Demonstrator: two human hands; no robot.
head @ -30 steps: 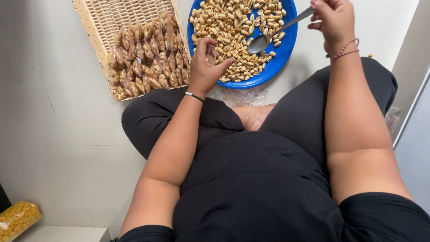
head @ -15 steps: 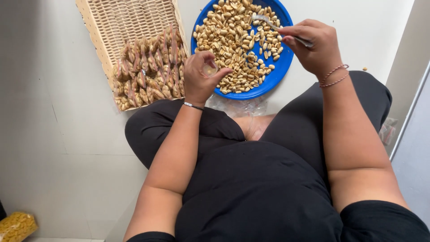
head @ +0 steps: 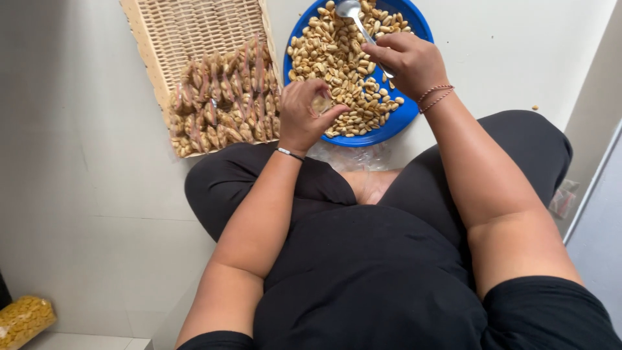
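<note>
I sit cross-legged on a pale floor. A round blue plate (head: 402,120) heaped with peanuts (head: 337,58) lies in front of me. My right hand (head: 408,61) grips a metal spoon (head: 353,14) whose bowl rests on the nuts at the plate's far side. At the plate's near left edge, my left hand (head: 301,116) pinches a small clear packet (head: 321,104) with nuts in it. A woven tray (head: 188,32) to the left carries several filled small packets (head: 223,104) in rows.
A pile of empty clear packets (head: 350,155) lies between the plate and my legs. A bag of yellow snacks (head: 23,317) sits at the lower left. One loose nut (head: 534,107) lies on the floor at the right. A wall edge runs along the right.
My right hand has come down from the upper right onto the plate, and the spoon now points away into the peanuts. My left hand has stayed at the plate's near edge with its packet.
</note>
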